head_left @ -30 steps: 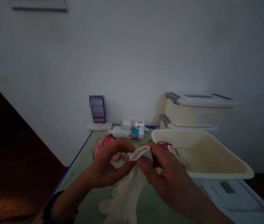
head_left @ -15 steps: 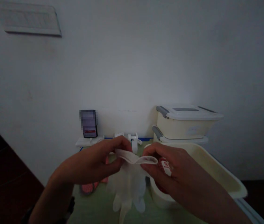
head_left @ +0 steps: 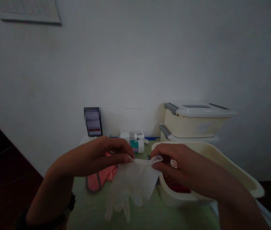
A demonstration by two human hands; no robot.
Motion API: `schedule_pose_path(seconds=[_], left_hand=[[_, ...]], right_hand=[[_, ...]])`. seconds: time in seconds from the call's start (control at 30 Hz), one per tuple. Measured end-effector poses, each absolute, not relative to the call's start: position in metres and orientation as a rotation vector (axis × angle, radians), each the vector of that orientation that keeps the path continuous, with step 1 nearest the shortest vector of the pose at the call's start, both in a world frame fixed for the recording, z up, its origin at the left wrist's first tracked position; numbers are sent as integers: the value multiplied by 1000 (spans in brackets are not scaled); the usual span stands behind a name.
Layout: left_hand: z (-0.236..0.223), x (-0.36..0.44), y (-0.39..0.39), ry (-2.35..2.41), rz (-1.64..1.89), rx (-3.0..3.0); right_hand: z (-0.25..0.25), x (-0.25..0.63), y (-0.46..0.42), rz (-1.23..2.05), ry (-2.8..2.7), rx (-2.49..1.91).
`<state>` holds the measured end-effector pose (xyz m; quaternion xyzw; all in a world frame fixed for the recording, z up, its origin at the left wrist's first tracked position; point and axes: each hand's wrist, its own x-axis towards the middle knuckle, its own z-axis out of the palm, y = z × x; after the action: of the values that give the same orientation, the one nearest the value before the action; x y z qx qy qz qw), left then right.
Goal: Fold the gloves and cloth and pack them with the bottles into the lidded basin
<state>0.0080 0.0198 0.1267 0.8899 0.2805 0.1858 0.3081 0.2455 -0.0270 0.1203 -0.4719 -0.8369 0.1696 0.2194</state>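
Note:
A thin white disposable glove (head_left: 132,183) hangs fingers down between my two hands, above a green table (head_left: 94,207). My left hand (head_left: 102,158) pinches the left side of the glove's cuff. Opposite it, my right hand (head_left: 174,161) pinches the right side, and the cuff is stretched out between them. Both hands are closed on the cuff in front of a cream basin (head_left: 224,166).
A pink-red mesh item (head_left: 97,180) lies on the table under my left hand. A white bottle with a teal label (head_left: 134,143) lies by the wall, beside a dark phone on a stand (head_left: 93,123). Two lidded cream boxes (head_left: 193,123) are stacked behind the basin, which holds something red (head_left: 176,187).
My hands moved apart and pulled the glove's cuff wider. The view lifted off the table and then dipped slightly.

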Motion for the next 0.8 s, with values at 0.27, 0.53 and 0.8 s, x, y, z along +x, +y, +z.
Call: schedule_pose_path(seconds=[0.27, 0.53, 0.8], left_hand=[[120, 26, 26, 736, 720, 2377], [120, 11, 26, 727, 565, 2259], [125, 16, 13, 834, 525, 2392]], right_hand=[[114, 248, -12, 416, -2241, -1274], [119, 249, -19, 446, -2132, -1276], [119, 245, -17, 411, -2206, -1225]])
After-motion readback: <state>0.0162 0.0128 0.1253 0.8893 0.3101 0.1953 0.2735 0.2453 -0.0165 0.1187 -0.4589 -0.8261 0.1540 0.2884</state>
